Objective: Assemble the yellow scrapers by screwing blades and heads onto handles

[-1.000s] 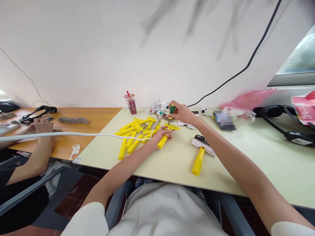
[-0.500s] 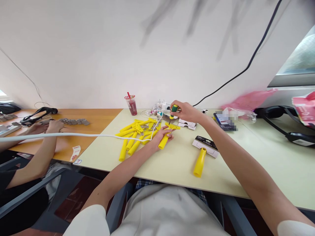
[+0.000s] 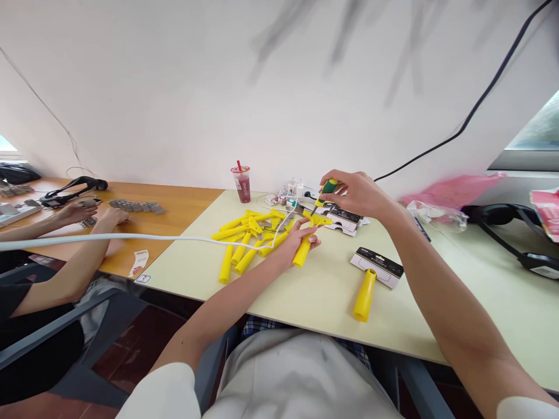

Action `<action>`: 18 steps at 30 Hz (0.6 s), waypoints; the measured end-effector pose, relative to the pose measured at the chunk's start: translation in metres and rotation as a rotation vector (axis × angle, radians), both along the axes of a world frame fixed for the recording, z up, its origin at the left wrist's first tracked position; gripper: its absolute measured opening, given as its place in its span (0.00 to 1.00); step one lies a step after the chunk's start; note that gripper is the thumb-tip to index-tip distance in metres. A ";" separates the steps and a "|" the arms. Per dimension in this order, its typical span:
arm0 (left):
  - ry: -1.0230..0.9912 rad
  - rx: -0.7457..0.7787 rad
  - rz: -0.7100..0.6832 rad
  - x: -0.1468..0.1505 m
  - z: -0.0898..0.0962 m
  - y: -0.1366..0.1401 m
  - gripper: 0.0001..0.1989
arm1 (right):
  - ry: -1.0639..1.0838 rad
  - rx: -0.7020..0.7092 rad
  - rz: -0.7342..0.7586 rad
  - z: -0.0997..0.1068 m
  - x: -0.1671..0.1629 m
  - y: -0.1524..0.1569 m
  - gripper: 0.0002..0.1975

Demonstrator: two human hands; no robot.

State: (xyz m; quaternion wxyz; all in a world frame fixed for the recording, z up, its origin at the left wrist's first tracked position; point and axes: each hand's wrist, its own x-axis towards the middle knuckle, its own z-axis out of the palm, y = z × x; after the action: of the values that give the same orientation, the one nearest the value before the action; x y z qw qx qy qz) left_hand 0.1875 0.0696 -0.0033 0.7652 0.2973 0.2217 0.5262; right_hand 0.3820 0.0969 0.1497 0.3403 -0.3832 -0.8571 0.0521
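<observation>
My left hand (image 3: 301, 241) is closed around the tubular handle of a yellow scraper (image 3: 302, 251), whose flat head points away from me. In my right hand (image 3: 356, 192) is a screwdriver with a green and yellow handle (image 3: 328, 189). Its shaft slants down to the scraper's head; whether the tip sits in a screw is too small to tell. Left of my hands lies a pile of similar yellow scrapers (image 3: 244, 241). Nearer me on the right, another yellow handle (image 3: 364, 297) lies against a black and white package card (image 3: 378, 266).
More package cards (image 3: 343, 220) lie behind my hands, beside chargers and cables (image 3: 294, 189). A drink cup (image 3: 242, 185) stands near the wall. A white cable (image 3: 174, 237) crosses the view. At the left, a co-worker's hands (image 3: 111, 216) are over the wooden table; a black headset (image 3: 502, 218) lies right.
The view has shifted, so most table items appear further right. My right hand and the screwdriver are slightly higher off the scraper's head, with more of the shaft showing. Both grips persist.
</observation>
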 end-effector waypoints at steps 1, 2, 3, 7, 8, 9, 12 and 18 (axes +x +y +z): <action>-0.009 -0.010 0.003 0.000 -0.001 0.002 0.31 | 0.000 -0.002 0.009 0.002 -0.001 -0.001 0.13; -0.013 -0.028 0.008 0.000 -0.002 0.004 0.31 | 0.001 -0.005 0.028 0.004 -0.001 -0.003 0.13; -0.007 -0.053 0.018 -0.001 -0.004 0.006 0.30 | 0.007 -0.005 0.053 0.007 -0.001 -0.005 0.13; 0.105 -0.126 0.055 -0.002 -0.015 0.011 0.30 | 0.151 0.055 0.092 0.020 0.002 -0.019 0.15; 0.135 -0.123 0.048 -0.002 -0.018 0.012 0.29 | 0.205 0.078 0.070 0.021 0.001 -0.020 0.16; 0.157 -0.109 0.034 -0.001 -0.021 0.012 0.29 | 0.251 0.096 0.044 0.021 -0.001 -0.018 0.18; 0.206 -0.054 -0.009 0.004 -0.025 0.010 0.29 | 0.270 0.060 0.018 0.008 -0.019 0.007 0.21; 0.255 -0.015 -0.038 0.003 -0.021 0.006 0.32 | 0.047 -0.043 0.046 -0.030 -0.086 0.101 0.10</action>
State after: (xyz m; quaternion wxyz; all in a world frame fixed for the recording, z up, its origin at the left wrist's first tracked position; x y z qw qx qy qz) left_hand 0.1910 0.0752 -0.0240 0.7428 0.3602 0.3154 0.4680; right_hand 0.2962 0.1979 0.1196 0.3507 -0.3692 -0.8562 0.0871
